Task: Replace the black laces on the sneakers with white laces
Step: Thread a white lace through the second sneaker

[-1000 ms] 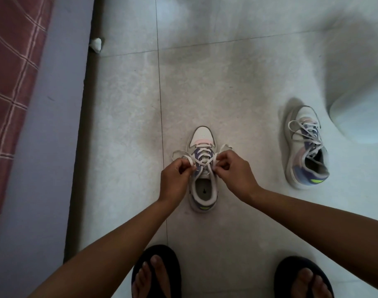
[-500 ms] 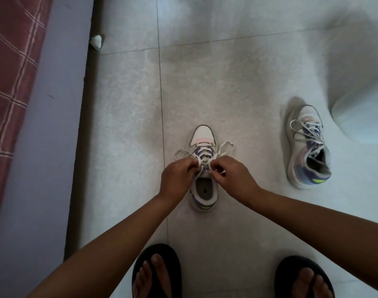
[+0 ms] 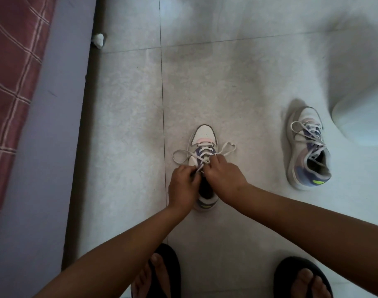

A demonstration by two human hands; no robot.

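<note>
At the centre of the frame the near sneaker (image 3: 203, 160) stands toe-up on the tiled floor (image 3: 128, 147), already threaded with a white lace (image 3: 202, 157) whose two loops trail out to either side. The left hand (image 3: 182, 187) and right hand (image 3: 223, 176) meet over its tongue, fingers curled and pinching the lace. This looks like the tying step; next the knot wants drawing snug. The second sneaker (image 3: 308, 151) lies at right, white-laced but loose.

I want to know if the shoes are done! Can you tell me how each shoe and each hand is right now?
Middle sneaker: upright, white lace being tied.
Right sneaker: laced white, tipped sideways, untouched.
Left hand: pinching the lace.
Right hand: pinching the lace.
</note>
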